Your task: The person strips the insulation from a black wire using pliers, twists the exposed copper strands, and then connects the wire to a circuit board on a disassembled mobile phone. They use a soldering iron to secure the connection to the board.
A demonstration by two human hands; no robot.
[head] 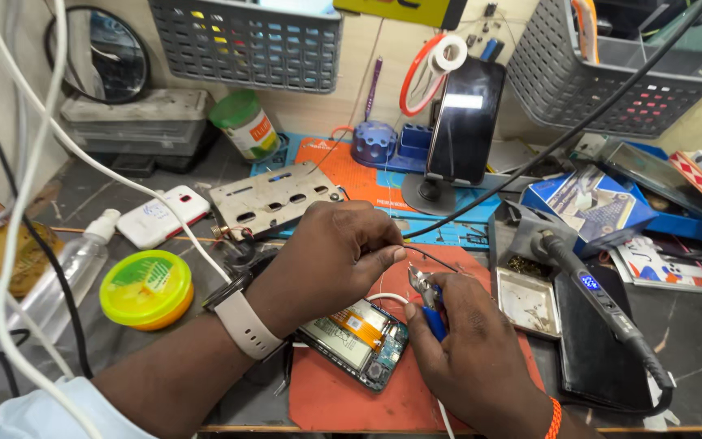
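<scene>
My left hand [331, 256] pinches a thin dark wire [436, 258] between thumb and fingertips above an opened phone [355, 341] with its circuit board and orange ribbon showing. A pale watch sits on that wrist. My right hand [469, 349] grips small blue-handled cutters [426, 297], whose metal jaws sit right at the wire. A thin white wire runs from the phone under my right hand. The phone lies on a red work mat [343, 402].
A soldering iron [591, 289] rests in its stand at right beside a metal tip tray [528, 302]. A round yellow-green tin [146, 289], clear bottle, white phone and metal bracket lie at left. A phone on a stand [465, 122] and grey baskets stand behind.
</scene>
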